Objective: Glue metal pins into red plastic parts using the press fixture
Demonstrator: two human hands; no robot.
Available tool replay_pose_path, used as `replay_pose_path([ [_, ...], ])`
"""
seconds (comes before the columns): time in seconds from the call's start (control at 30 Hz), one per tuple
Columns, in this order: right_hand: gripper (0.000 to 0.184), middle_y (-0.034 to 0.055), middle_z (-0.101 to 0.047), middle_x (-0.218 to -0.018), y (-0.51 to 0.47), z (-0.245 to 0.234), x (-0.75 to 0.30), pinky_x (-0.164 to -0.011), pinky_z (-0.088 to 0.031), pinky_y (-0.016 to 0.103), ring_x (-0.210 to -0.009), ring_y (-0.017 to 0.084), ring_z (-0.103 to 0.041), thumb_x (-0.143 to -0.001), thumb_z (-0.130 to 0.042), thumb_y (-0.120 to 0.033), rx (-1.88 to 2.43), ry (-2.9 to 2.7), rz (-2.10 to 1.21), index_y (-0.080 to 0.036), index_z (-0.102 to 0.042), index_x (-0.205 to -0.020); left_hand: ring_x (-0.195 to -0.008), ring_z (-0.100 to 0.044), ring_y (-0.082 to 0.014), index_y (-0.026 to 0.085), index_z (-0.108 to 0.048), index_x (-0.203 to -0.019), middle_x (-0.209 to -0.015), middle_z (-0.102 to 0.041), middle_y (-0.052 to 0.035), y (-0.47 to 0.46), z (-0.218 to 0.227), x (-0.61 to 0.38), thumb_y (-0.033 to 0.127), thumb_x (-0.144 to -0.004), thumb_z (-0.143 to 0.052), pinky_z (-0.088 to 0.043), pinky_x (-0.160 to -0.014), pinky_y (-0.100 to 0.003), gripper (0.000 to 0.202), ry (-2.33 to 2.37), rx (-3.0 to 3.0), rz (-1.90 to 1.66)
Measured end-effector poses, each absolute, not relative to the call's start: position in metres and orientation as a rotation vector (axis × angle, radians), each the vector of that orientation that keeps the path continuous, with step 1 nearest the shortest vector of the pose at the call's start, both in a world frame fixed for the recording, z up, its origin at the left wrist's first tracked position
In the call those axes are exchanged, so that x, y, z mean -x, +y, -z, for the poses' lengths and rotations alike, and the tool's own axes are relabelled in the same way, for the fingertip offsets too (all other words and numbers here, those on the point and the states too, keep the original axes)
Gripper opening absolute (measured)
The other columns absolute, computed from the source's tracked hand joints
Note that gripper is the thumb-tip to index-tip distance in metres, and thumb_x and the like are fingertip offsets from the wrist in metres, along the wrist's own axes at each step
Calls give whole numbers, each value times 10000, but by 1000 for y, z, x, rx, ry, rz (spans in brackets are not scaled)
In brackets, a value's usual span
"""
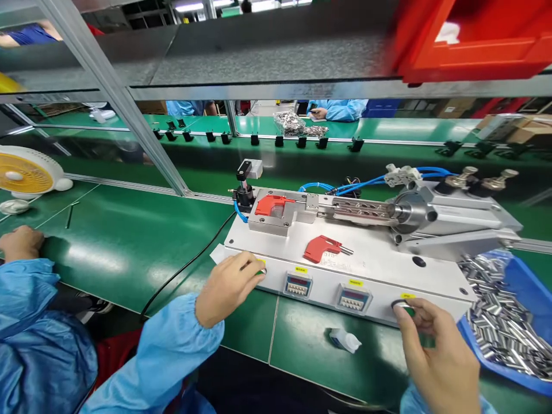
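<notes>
My left hand point(230, 286) is at the left end of a white press fixture point(276, 244), its fingers closed about a green push button point(261, 271). At the right end, my right hand point(440, 351) has its thumb against another green push button point(407, 311), fingers curled around it. One red pistol-shaped plastic part point(269, 204) sits in the metal nest in line with the cylinder rod. A second red pistol-shaped part point(321, 248), with metal pins sticking out, lies on the fixture's top. Two small digital counters point(297, 284) are set in the front face between my hands.
A pneumatic cylinder point(457, 215) with blue hoses tops the fixture's right end. Beside it stands a blue bin point(524, 282) of metal tubes. A small white bottle point(345, 340) lies in front. At left are a co-worker's hand point(21, 242), a fan point(26, 172) and a black cable point(185, 264).
</notes>
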State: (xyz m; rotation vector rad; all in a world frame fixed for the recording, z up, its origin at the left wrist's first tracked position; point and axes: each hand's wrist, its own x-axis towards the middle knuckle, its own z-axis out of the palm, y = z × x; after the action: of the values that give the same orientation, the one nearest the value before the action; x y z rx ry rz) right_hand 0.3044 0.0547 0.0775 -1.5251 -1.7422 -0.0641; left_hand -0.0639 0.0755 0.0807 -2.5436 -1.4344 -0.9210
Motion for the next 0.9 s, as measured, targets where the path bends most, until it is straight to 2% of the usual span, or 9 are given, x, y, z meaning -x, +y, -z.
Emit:
replay_pose_path([
  [0.13, 493, 34, -699, -782, 61, -98, -331, -554, -525, 316, -639, 216, -688, -988, -509, -718, 1570, -1944, -265, -243, -626, -1053, -794, -713, -200, 246, -609, -1023, -933, -755, 6, 84, -121, 76, 184, -1015, -593, -448, -660, -302, 64, -1524, 2796, 355],
  [0.27, 515, 22, -709, -741, 65, -103, -337, -521, -514, 317, -596, 215, -692, -961, -520, -758, 1611, -1940, -228, -257, -639, -984, -694, -696, -205, 255, -561, -943, -821, -742, 35, 89, -133, 68, 172, -961, -616, -332, -550, -301, 101, -1711, 2754, 129],
  [0.33, 484, 14, -689, -721, 62, -97, -331, -520, -511, 314, -573, 206, -671, -968, -545, -727, 1591, -1887, -159, -253, -643, -984, -641, -674, -195, 255, -548, -909, -750, -712, 47, 88, -126, 65, 159, -944, -608, -323, -539, -299, 118, -1775, 2699, 257],
  [0.4, 431, 21, -675, -738, 58, -84, -322, -575, -541, 321, -591, 201, -659, -989, -572, -662, 1564, -1801, -59, -238, -650, -1012, -639, -665, -185, 253, -565, -915, -727, -689, 42, 84, -112, 65, 163, -957, -578, -378, -570, -296, 100, -1751, 2669, 513],
  [0.5, 361, 45, -678, -829, 49, -59, -304, -657, -578, 326, -647, 193, -656, -1018, -606, -526, 1508, -1648, 62, -200, -657, -1164, -670, -655, -172, 233, -620, -1007, -762, -686, 5, 72, -80, 63, 218, -1021, -530, -476, -665, -299, 92, -1631, 2561, 1013],
  [0.6, 460, 52, -676, -901, 38, -33, -285, -709, -601, 331, -698, 186, -659, -1016, -641, -408, 1461, -1543, 64, -175, -574, -1407, -640, -614, -159, 204, -617, -1194, -748, -660, 6, 51, -41, 51, 264, -1046, -538, -512, -700, -305, 178, -1705, 2326, 1425],
  [0.7, 560, 70, -669, -984, 24, -16, -272, -726, -615, 333, -772, 186, -665, -1022, -623, -345, 1471, -1462, 3, -183, -468, -1535, -671, -633, -169, 201, -517, -1368, -760, -644, 17, 22, -9, 31, 297, -1056, -531, -530, -685, -303, 327, -1956, 2275, 1700],
  [0.77, 564, 65, -657, -982, 17, -11, -268, -709, -615, 323, -782, 181, -658, -1030, -593, -317, 1489, -1425, -61, -196, -437, -1559, -698, -649, -180, 213, -551, -1304, -787, -655, 2, 4, 4, 17, 313, -1071, -501, -528, -675, -311, 258, -2076, 2411, 1686],
  [0.9, 540, 41, -640, -909, 10, -10, -268, -690, -604, 310, -776, 180, -649, -1039, -551, -293, 1488, -1407, -201, -200, -422, -1556, -772, -645, -215, 221, -685, -1040, -815, -670, -34, -12, 11, -3, 289, -1068, -491, -479, -733, -369, 208, -1784, 2921, 1130],
])
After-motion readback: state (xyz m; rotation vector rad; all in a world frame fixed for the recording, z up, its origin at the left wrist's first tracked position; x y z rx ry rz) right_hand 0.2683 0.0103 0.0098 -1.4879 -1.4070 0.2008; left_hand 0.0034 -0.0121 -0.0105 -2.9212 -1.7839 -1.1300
